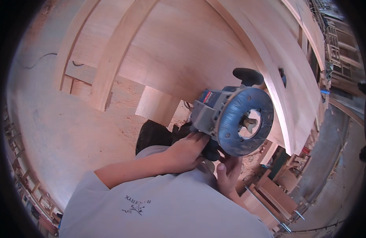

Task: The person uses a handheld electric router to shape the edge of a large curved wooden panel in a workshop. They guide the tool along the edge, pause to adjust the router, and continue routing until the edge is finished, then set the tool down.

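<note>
A blue and grey wood router (208,113) is tipped so that its round blue base plate (233,119) turns up toward me. A cutter bit (249,123) shows in the plate's central opening. One black knob handle (247,75) sticks out on the far side; another black handle lies near my hands. My left hand (187,154) is closed on the near side of the router, its fingertips partly hidden under the body. My right hand (229,174) grips the router from below the plate, thumb up, with its fingers partly hidden behind the plate's edge.
A large plywood panel (179,43) with curved wooden strips (266,59) and straight battens (119,51) lies ahead. Sawdust (125,105) covers the floor. Bar clamps (270,212) and wooden blocks (276,194) stand at lower right. A cord (38,59) runs at far left.
</note>
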Demonstrator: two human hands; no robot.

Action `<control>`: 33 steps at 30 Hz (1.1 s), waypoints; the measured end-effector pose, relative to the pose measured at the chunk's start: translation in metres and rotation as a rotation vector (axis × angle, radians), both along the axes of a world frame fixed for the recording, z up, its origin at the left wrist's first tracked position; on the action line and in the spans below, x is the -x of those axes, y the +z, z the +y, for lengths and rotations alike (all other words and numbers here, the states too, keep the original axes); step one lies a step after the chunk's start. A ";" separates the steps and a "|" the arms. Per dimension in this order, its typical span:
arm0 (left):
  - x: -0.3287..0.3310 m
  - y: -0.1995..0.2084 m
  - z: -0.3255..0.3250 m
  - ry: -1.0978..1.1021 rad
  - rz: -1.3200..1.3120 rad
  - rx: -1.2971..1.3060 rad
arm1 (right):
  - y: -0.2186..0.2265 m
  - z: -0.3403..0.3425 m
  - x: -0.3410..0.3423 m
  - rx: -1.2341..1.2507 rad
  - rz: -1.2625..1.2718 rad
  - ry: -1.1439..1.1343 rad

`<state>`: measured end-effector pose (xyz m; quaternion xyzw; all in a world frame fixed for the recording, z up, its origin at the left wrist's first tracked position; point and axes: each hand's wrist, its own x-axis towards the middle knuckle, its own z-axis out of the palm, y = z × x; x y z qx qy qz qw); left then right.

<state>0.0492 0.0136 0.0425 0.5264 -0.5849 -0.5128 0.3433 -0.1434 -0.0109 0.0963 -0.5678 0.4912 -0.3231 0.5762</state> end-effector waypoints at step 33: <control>-0.054 -0.032 -0.041 0.401 0.297 0.465 | -0.003 0.009 -0.048 -0.177 0.544 -0.255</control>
